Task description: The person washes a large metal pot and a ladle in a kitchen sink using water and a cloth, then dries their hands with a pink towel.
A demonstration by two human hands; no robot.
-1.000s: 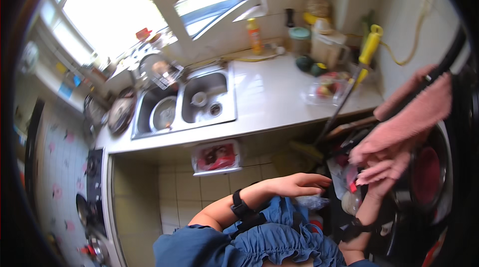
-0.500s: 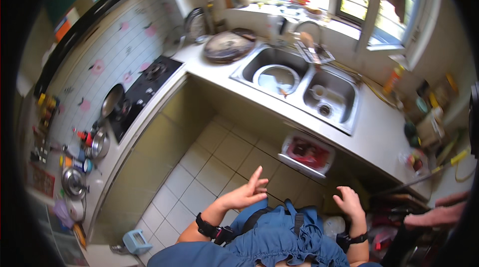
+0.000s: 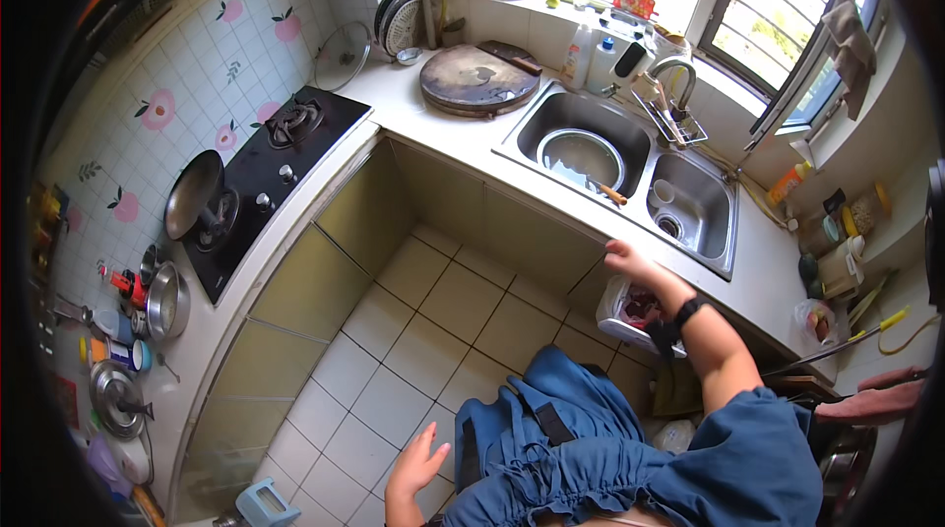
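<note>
White plastic bin (image 3: pixel 622 315) under the counter edge (image 3: pixel 551 194) by the sink (image 3: pixel 630 168) looks light, rigid and thin-walled, best gripped at its rim; right hand (image 3: pixel 630 261) hovers just above it, fingers loosely curled, holding nothing; left hand (image 3: pixel 418 463) splayed wide, empty.

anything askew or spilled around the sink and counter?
No spill visible. One oddity: a wooden-handled utensil lies tilted across the divider of the double sink, beside the metal bowl. Right hand reaches toward the counter edge; left hand hangs free.
</note>
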